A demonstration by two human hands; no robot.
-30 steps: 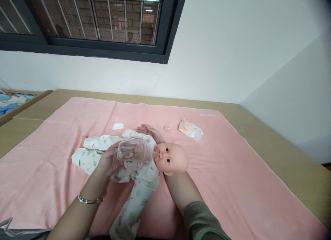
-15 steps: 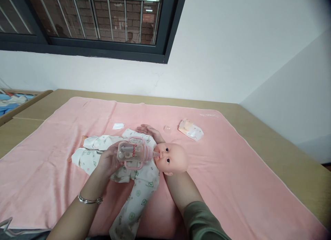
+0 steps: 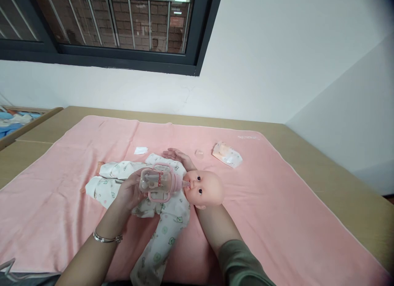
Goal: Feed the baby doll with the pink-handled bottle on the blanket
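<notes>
A baby doll (image 3: 207,188) in white printed clothes (image 3: 175,220) lies on its back, its head to the right and its feet to the left. My left hand (image 3: 131,191) is closed around the base of a clear feeding bottle (image 3: 156,181) with pink handles. The bottle lies nearly level above the doll's chest, its teat at the doll's mouth. Under the doll's neck passes my right forearm, supporting the head. Beyond the doll's far shoulder my right hand (image 3: 178,154) shows with its fingers stretched out, close to the doll's sleeve.
A pink sheet (image 3: 277,204) covers most of the wooden table (image 3: 310,150). Behind the doll lie a small white folded cloth (image 3: 140,150), a clear dome-shaped cap (image 3: 199,154) and a pack of wipes (image 3: 227,154). A wall with a barred window (image 3: 123,58) stands behind.
</notes>
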